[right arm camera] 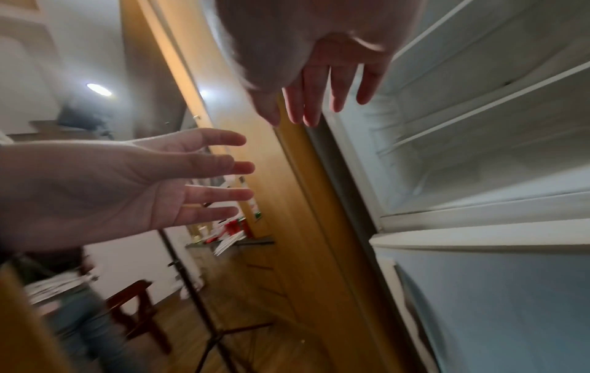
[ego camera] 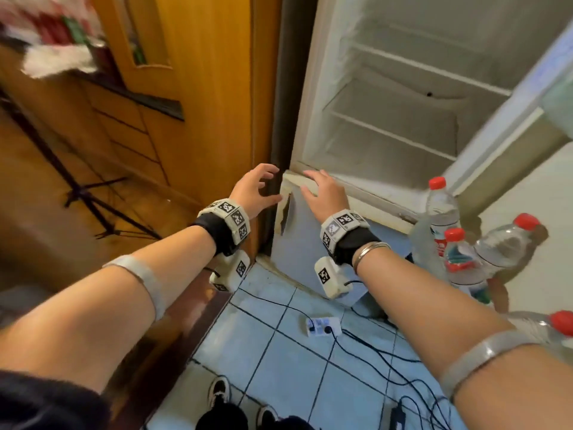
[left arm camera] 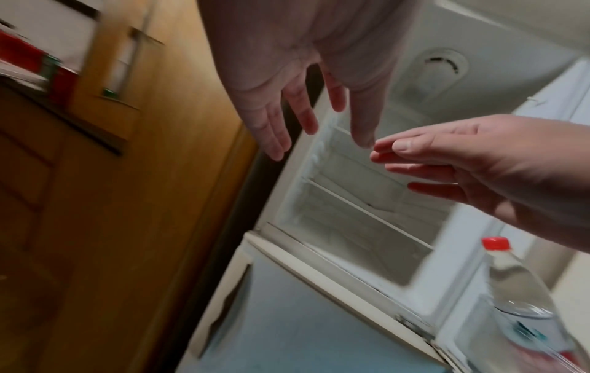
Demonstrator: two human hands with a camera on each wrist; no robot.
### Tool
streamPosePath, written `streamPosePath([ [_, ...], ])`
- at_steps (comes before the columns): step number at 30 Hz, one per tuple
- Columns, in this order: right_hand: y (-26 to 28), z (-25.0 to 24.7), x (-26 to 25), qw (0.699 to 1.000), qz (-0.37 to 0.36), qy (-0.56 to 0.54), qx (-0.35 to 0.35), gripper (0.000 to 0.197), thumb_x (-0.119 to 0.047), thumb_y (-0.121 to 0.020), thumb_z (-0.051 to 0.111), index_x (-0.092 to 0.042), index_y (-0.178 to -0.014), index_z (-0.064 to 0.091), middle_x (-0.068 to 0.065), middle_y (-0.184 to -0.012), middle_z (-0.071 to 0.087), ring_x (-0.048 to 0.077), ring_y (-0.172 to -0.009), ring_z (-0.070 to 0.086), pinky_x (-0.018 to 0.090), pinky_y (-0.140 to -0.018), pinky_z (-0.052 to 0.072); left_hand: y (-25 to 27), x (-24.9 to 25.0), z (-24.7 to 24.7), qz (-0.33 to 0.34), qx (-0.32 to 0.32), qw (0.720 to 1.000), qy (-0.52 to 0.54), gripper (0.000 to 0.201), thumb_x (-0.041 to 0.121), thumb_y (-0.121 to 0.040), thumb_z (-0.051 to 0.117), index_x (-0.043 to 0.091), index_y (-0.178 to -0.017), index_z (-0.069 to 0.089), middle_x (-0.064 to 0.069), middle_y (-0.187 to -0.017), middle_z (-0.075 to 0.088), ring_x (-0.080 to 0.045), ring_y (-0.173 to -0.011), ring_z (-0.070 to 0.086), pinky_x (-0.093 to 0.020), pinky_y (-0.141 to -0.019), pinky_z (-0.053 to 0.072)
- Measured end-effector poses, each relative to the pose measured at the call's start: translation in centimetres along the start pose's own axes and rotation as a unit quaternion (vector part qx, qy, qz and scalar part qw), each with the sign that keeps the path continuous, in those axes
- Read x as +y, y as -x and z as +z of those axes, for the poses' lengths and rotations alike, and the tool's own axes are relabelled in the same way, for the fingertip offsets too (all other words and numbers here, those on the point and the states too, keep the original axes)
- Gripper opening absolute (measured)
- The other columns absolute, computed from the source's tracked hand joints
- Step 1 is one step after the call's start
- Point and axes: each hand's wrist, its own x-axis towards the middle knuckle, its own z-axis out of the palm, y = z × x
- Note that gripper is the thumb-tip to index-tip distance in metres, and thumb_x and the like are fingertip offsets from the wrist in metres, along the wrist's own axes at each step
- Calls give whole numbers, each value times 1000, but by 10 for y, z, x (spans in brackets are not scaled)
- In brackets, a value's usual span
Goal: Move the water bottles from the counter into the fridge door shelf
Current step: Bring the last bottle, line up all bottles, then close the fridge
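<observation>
Both hands raised, empty, before the open fridge compartment point(ego camera: 403, 97). The left hand point(ego camera: 252, 190) hovers at the dark left edge of the fridge, fingers spread and loosely curved, holding nothing; the right hand point(ego camera: 325, 193) lies just beside it, nearer the compartment's lower sill, fingers extended and apart, also holding nothing. This posture suggests hands between carries — free to turn toward the counter rather than to place anything.

Four water bottles point(ego camera: 441, 209) stand or lean to the right of the compartment, on what appears to be the open fridge door's shelf, though the shelf rail itself is hard to make out. Each is clear, ribbed plastic with a red cap and a red-and-teal label; one point(ego camera: 508, 243) tilts markedly, another point(ego camera: 555, 327) lies lowest, nearest the right forearm. The compartment's white wire-edged shelves are bare — frost-dulled in appearance.
</observation>
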Motion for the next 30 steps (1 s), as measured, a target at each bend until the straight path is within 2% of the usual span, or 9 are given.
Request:
streamPosePath([
  [5, 13, 40, -54, 996, -70, -11, -62, 41, -35, -94, 46, -21, -133, 47, 5, -143, 47, 23, -136, 38, 37, -109, 34, 60, -32, -47, -47, 92, 995, -13, 50, 19, -78, 71, 28, -121, 47, -2, -129, 52, -22, -120, 50, -38, -96, 47],
  [11, 52, 79, -145, 967, -206, -14, -151, 42, -31, -95, 47, -16, -134, 45, 8, -142, 48, 22, -137, 36, 32, -110, 30, 155, -66, -105, -109, 209, 972, -6, 51, 16, -77, 71, 22, -123, 48, -6, -130, 51, -16, -115, 47, -38, -98, 45],
  [13, 75, 94, -177, 953, -246, -25, -176, 42, -29, -94, 48, -14, -133, 47, 10, -139, 51, 24, -134, 40, 33, -109, 32, 195, -77, -126, -127, 238, 963, -4, 53, 14, -77, 71, 18, -124, 47, -10, -130, 51, -21, -117, 48, -37, -99, 42],
  [17, 140, 120, -242, 926, -306, -56, -212, 40, -27, -92, 52, -12, -130, 50, 10, -133, 56, 26, -124, 50, 33, -103, 38, 287, -97, -165, -171, 282, 944, -16, 56, 14, -76, 72, 15, -126, 46, -11, -131, 52, -26, -122, 49, -43, -105, 38],
  [19, 178, 131, -275, 910, -333, -48, -243, 41, -29, -92, 52, -14, -131, 49, 11, -132, 56, 28, -122, 51, 33, -100, 38, 340, -105, -181, -188, 325, 926, -21, 57, 14, -75, 73, 12, -126, 47, -13, -128, 53, -26, -119, 51, -39, -103, 40],
  [21, 218, 140, -308, 889, -364, -50, -274, 42, -29, -93, 50, -15, -132, 47, 10, -134, 54, 28, -122, 50, 32, -99, 38, 395, -112, -196, -209, 367, 906, -17, 56, 15, -75, 74, 15, -125, 49, -10, -127, 54, -25, -116, 52, -40, -100, 43],
  [24, 282, 148, -357, 857, -412, -68, -302, 43, -30, -93, 49, -16, -133, 46, 8, -137, 51, 27, -123, 50, 33, -101, 37, 477, -120, -215, -243, 424, 873, -2, 55, 12, -75, 73, 19, -124, 49, -7, -128, 52, -24, -116, 49, -39, -96, 45],
  [27, 345, 158, -399, 832, -450, -76, -317, 45, -32, -94, 48, -18, -135, 43, 6, -140, 49, 23, -127, 46, 32, -105, 34, 555, -127, -230, -259, 465, 847, -6, 54, 12, -76, 72, 22, -124, 49, -5, -129, 51, -21, -120, 47, -30, -94, 41],
  [30, 411, 170, -437, 803, -487, -85, -332, 44, -32, -94, 49, -17, -135, 44, 5, -140, 48, 22, -130, 43, 31, -108, 31, 634, -132, -242, -270, 499, 823, 2, 56, 10, -77, 70, 22, -126, 47, -2, -132, 50, -18, -123, 44, -29, -95, 39],
])
